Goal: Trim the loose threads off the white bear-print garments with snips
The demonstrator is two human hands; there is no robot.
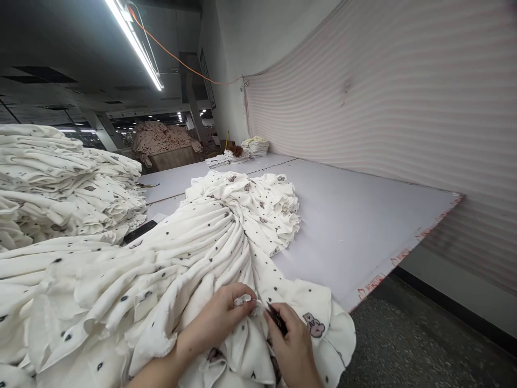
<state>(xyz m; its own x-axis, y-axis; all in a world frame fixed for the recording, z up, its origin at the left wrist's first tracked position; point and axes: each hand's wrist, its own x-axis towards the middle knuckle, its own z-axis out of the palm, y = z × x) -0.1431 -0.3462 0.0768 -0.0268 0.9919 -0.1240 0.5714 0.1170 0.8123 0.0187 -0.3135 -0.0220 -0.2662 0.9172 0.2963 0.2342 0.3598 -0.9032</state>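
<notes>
- the left hand [218,319] rests on the white dotted cloth [161,258] at the near end of the table [355,215]. its thumb and forefinger are pinched narrow on a small puckered bit of that cloth, raised just off the heap.
- the right hand [294,347] lies just beside it, toward the table's right edge, with its fingers curled around a small dark tool [277,317]. the tool's tip points at the pinched bit and looks to touch it, though the spot is too small to be sure.
- the cloth runs from the table's near end up its middle in long gathered folds. its hem, with a bear print [314,325], hangs over the table's near right corner, under the right hand.
- further up the table the same cloth ends in a ruffled bundle [266,207], well apart from both hands.
- on the table's left side a tall folded stack [60,178] of like pieces stands close against the cloth, so that side is crowded.
- the table's right half is bare, flat board out to its red-marked edge [404,253]. that is the open room nearest the right hand.
- past that edge a dark floor [404,345] lies below the table, and a striped sheet [404,108] hangs along the table's far right side.
- at the table's far end sit small piles [254,146] of folded goods.
</notes>
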